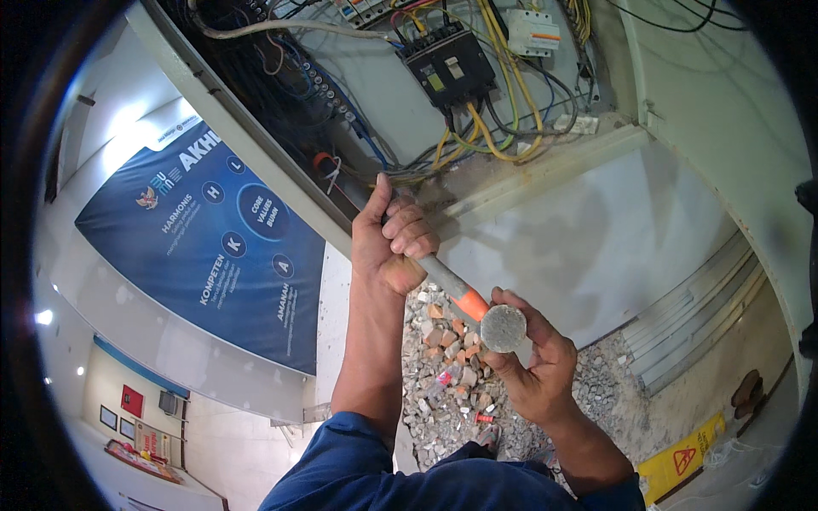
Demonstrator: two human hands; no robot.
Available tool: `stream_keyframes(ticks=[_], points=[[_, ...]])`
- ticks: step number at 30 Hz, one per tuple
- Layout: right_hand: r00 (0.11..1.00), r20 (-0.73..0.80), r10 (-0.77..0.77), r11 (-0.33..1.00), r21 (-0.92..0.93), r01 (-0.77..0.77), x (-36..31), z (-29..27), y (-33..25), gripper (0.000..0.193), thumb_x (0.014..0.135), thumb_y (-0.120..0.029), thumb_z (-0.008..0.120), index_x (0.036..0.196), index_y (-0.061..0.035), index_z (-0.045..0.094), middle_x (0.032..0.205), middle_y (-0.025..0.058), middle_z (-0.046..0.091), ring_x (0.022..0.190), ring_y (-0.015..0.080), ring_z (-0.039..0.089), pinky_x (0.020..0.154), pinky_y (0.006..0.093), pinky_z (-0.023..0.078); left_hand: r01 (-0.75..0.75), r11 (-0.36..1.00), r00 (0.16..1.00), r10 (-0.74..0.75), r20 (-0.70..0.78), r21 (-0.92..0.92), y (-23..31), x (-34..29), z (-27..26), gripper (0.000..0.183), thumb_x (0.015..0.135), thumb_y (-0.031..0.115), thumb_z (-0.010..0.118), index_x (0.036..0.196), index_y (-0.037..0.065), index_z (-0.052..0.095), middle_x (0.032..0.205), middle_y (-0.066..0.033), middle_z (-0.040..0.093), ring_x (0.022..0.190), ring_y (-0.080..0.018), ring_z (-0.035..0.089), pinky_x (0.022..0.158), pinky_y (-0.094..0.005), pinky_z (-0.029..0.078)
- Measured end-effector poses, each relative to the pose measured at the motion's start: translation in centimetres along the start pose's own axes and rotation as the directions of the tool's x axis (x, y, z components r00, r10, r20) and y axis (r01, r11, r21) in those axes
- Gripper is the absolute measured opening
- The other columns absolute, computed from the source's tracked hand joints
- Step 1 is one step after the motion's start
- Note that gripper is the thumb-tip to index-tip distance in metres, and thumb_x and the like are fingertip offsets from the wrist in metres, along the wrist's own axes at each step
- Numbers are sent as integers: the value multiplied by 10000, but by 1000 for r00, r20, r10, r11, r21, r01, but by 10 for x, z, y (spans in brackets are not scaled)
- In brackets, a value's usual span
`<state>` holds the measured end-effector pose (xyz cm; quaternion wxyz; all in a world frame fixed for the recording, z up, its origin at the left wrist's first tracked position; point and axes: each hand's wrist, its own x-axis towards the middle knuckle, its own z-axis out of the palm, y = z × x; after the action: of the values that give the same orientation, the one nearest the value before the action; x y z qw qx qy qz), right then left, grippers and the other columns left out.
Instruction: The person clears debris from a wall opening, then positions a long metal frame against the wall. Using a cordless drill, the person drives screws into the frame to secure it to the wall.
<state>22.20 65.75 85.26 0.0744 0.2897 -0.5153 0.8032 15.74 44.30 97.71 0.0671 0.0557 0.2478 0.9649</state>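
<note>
Blue sleeves (332,464) lay nearest us, spread along the bottom edge of the frame, with our two forearms reaching up from them. At the centre we held a club hammer (469,302) slantwise, clear of every wall and of the rubble. Our left hand (394,243) had its fingers curled tightly round the grey handle, thumb pointing up the frame; our right hand (545,366) gripped the hammer's head (504,330) between thumb and fingers, its round, worn face turned toward us.

Below the hammer, toward the lower centre, a heap of broken masonry (452,375) covered the floor, grey chunks mixed with orange ones. Across the top of the frame stood an open electrical cabinet (537,179), where a black moulded-case circuit breaker (452,70) had yellow cables (479,128) wired to it. White trunking strips (699,315) were stacked at the right, and a yellow caution sign (686,460) showed at lower right.

As for progress, we judged that a good deal of breaking was already done, since the pieces lay loose and piled; they had not been cleared. No blow was being struck, and how much solid masonry remained we could not tell.
</note>
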Motion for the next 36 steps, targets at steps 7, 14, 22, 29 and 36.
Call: stream_keyframes(ticks=[7,14,22,29,36], points=[[993,-2,-116,984,-136,115,-42,-6,-5,682,815,-287,842,1366,-5,555,1323,194,626,1225,286,608,1012,377,498,53,997,993,-46,-104,59,-30,-24,9,473,1006,520,542,690,179,457,488,69,364,371,-95,354,395,-293,318],[994,-83,-70,996,-67,64,-45,-20,-2,629,829,-293,818,1334,0,585,1327,196,620,1243,308,595,1066,408,454,-98,973,988,120,-96,209,-45,-27,21,457,1006,525,543,700,201,442,489,78,359,365,-90,362,390,-289,326],[979,8,-205,915,-354,194,37,-26,-17,533,851,-287,798,1292,-29,647,1245,173,677,1311,327,529,1066,428,426,-254,965,955,261,-143,66,-11,5,20,549,1025,459,525,579,190,352,482,67,329,389,-80,306,403,-271,261],[997,-9,-78,937,-341,71,14,-9,5,527,831,-311,820,1264,-46,681,1321,239,613,1344,337,497,1056,437,413,-102,982,989,117,-89,156,7,4,-3,432,1039,445,514,704,190,416,501,74,356,388,-75,337,412,-267,305],[998,-47,-52,991,-128,45,-19,-12,23,462,835,-217,813,1243,-48,676,1291,181,655,1365,325,497,1092,426,424,-87,955,948,167,-272,283,-16,-14,4,444,1012,504,547,714,204,410,513,82,339,398,-74,332,435,-269,324]])
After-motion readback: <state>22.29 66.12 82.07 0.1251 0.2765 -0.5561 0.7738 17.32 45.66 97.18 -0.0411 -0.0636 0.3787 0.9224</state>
